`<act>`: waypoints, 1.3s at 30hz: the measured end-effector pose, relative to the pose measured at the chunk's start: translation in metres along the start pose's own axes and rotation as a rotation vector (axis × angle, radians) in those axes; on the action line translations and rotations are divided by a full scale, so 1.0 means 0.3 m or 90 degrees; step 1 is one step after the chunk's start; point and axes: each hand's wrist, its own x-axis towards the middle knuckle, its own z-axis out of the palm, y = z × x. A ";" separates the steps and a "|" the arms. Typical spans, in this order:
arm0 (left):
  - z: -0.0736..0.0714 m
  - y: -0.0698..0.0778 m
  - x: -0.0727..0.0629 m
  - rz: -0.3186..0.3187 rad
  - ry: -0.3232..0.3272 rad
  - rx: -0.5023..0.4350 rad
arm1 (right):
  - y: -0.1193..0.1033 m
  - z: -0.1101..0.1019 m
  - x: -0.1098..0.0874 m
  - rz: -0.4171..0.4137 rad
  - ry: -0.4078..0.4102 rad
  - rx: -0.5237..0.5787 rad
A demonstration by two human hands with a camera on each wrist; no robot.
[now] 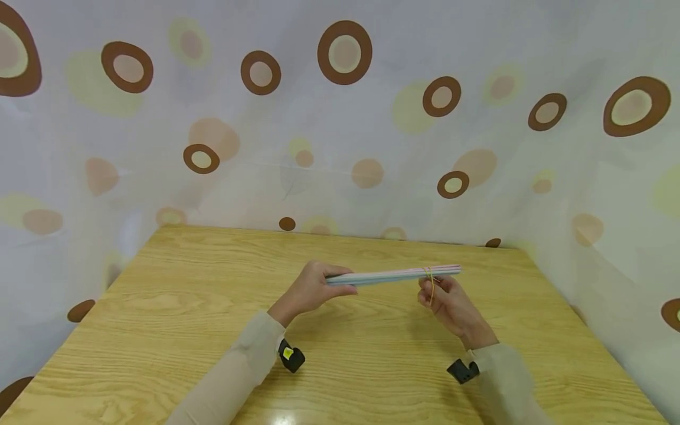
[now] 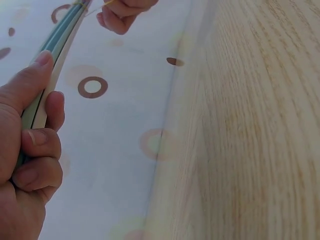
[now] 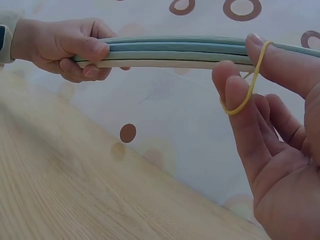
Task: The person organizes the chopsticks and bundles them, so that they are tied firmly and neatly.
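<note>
Right fingers [image 3: 249, 135] half-curled through band [image 3: 258, 67], left fingers [image 2: 42, 172] round sticks [image 1: 382, 277]; wooden table [image 1: 366, 366], spotted backdrop [image 1: 297, 118].

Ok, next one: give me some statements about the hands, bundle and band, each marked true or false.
1. The left hand grips the bundle near one end. True.
2. The bundle lies flat on the table. False: it is held up above the table.
3. The band is red. False: it is yellow.
4. The right hand is touching the band. True.
5. Both hands are at the same end of the bundle. False: they are near opposite ends.
</note>
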 end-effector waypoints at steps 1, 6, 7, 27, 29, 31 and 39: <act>0.001 -0.003 -0.001 -0.001 0.003 -0.003 | 0.004 0.001 0.001 0.007 0.019 -0.017; 0.002 -0.011 -0.003 -0.014 0.012 -0.009 | 0.023 0.005 0.006 0.029 0.050 -0.141; 0.003 -0.013 -0.002 -0.015 0.016 -0.011 | 0.026 0.005 0.008 0.028 0.044 -0.167; 0.021 -0.040 0.003 -0.110 0.111 -0.058 | 0.056 0.103 0.041 -0.101 -0.027 -0.601; 0.022 -0.042 0.004 -0.121 0.113 -0.066 | 0.058 0.119 0.045 -0.121 -0.014 -0.658; 0.024 -0.041 0.005 -0.132 0.113 -0.077 | 0.060 0.131 0.048 -0.132 -0.006 -0.692; 0.035 -0.042 0.011 -0.152 0.113 -0.120 | 0.074 0.131 0.048 -0.140 0.030 -0.609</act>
